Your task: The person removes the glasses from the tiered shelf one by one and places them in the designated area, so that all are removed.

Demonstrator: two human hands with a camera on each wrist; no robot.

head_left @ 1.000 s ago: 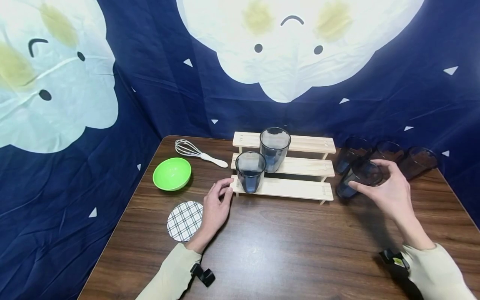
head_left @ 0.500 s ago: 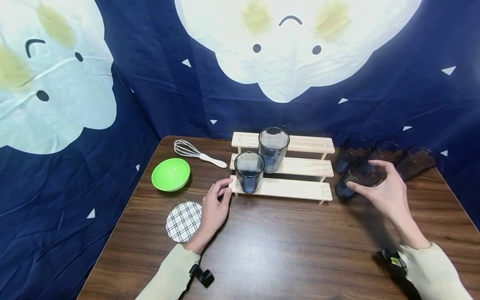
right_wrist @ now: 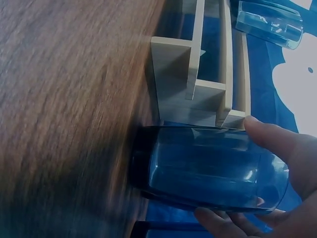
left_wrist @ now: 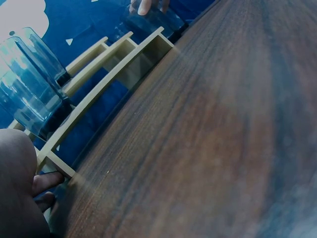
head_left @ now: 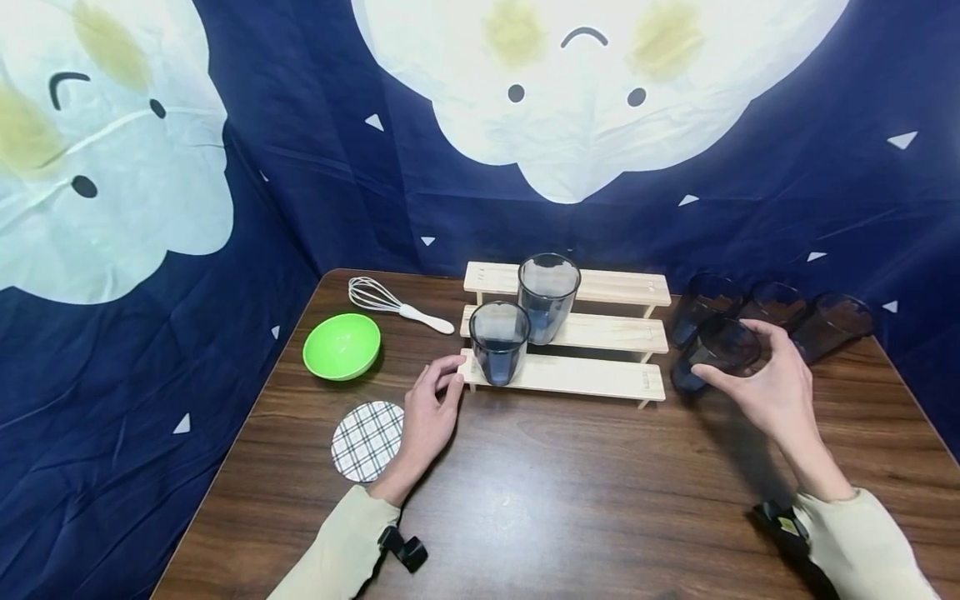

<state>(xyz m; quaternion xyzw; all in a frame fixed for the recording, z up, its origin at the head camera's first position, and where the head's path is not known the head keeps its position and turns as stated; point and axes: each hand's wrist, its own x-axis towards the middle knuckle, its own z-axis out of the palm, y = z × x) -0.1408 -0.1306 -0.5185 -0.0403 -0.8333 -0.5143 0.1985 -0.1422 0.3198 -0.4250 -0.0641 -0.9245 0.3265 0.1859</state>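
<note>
My right hand [head_left: 780, 387] grips a dark blue-grey drinking glass [head_left: 720, 354] near its rim, thumb on one side and fingers on the other. In the right wrist view the glass [right_wrist: 208, 166] is upright, its base at or close to the table; I cannot tell whether they touch. My left hand [head_left: 431, 412] holds the left end of the lowest step of a three-tier wooden rack [head_left: 585, 375]; in the left wrist view its fingers [left_wrist: 48, 181] lie by the rack's end leg. One glass [head_left: 498, 346] stands on the lowest step, another [head_left: 549, 296] on the middle step.
Three more dark glasses, including one at the far right [head_left: 836, 321], stand behind the right hand. Left of the rack lie a white whisk [head_left: 405, 311], a green bowl [head_left: 341, 346] and a checked round coaster [head_left: 367, 442]. A blue cloth [head_left: 300, 167] hangs behind the table.
Almost nothing moves. My right hand stays around the glass, and my left hand keeps its place at the rack's end.
</note>
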